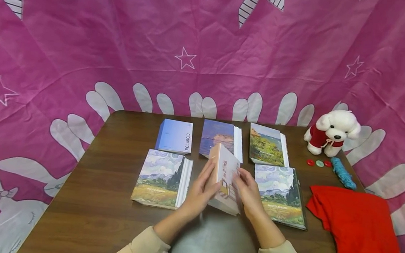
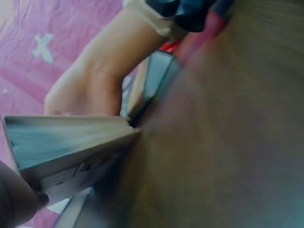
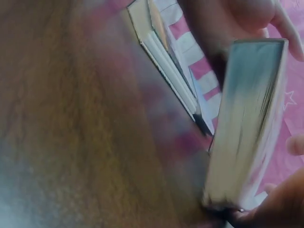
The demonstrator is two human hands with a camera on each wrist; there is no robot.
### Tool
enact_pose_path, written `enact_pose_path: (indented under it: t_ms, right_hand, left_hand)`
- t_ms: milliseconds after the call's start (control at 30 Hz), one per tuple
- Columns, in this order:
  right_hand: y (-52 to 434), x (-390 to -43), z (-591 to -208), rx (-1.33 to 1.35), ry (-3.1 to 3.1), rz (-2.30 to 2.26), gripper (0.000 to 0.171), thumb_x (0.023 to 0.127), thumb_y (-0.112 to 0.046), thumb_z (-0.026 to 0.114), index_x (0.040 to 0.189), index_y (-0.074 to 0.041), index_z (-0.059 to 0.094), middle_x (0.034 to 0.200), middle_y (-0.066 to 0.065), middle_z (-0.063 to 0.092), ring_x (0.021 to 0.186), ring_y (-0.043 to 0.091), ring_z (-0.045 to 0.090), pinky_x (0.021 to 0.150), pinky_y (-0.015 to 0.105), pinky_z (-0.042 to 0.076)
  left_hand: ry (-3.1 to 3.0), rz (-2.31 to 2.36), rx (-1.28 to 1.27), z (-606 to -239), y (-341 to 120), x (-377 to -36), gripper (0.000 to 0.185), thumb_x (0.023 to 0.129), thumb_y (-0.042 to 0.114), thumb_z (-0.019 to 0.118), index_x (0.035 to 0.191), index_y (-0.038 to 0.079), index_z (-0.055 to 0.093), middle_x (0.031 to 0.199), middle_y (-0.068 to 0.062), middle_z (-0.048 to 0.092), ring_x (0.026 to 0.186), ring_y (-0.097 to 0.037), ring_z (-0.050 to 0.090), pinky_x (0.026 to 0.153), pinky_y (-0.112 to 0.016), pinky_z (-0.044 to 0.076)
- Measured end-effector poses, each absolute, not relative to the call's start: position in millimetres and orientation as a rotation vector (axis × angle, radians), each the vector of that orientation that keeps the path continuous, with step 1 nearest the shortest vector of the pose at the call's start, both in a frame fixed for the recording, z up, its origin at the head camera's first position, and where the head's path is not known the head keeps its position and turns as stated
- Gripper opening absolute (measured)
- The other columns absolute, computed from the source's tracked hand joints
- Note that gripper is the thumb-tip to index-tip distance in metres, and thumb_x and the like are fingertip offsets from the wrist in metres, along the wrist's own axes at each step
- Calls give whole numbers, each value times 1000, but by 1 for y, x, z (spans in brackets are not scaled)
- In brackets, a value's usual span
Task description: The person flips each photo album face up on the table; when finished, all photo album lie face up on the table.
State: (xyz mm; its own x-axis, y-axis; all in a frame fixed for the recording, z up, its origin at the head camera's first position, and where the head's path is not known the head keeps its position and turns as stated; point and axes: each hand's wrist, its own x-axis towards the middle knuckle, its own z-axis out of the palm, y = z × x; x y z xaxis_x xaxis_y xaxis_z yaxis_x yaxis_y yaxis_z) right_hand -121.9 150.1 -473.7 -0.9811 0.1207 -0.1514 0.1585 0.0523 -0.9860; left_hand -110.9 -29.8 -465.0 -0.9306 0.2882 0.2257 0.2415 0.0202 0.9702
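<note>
A thick, pale pink photo album (image 1: 227, 161) is tilted between both hands in the middle of the table. My left hand (image 1: 194, 196) grips its spine side, thumb over the front cover. Fingers of my right hand (image 1: 252, 195) hold its opposite edge. In the right wrist view the page block of the album (image 3: 244, 118) faces the camera, its covers closed. Albums with a wheat-field painting lie on either side, one left (image 1: 160, 175) and one right (image 1: 279, 193). Behind, an album with a sea painting (image 1: 218, 134) is partly covered by the held one.
A blue POLAROID album (image 1: 176, 135) and a green landscape album (image 1: 267, 146) lie in the back row. At right are a white toy dog (image 1: 336, 128), small red and green discs (image 1: 319, 163), a blue twisted cord (image 1: 343, 174) and a red cloth (image 1: 363, 233).
</note>
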Motion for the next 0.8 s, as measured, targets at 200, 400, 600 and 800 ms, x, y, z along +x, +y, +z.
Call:
enact_pose_path:
  t_ms: [200,400,600,800]
  right_hand:
    - [148,-123,-474,292,2307,-2089,52,101,-25,60,142,4,49,153,26,42,141,39,40,114,49,36]
    - [151,-125,-472,327,2283,-2071,44,103,-18,58,140,4,52,157,21,40,149,35,29,122,49,21]
    - [152,-123,-470,327,2293,-2026,46,104,-22,58,143,2,51,159,21,36,151,37,24,123,51,19]
    - [157,-122,-469,283,2329,-2008,51,104,-25,58,148,-1,46,162,20,31,151,39,23,121,53,22]
  left_hand:
    - [2189,2060,449,-477,-33,-105,78,102,16,57,162,2,10,169,-18,4,154,-34,7,123,-53,8]
    - [1998,2077,294,-490,-35,-107,84,102,23,54,160,-3,-2,166,-26,2,152,-41,14,122,-54,13]
    - [2022,2042,264,-491,-39,-110,86,103,28,54,159,-4,-3,167,-25,-3,153,-39,4,123,-53,6]
    - [2312,1959,186,-480,-46,-115,85,103,32,57,159,-5,6,167,-24,8,154,-38,7,123,-53,6]
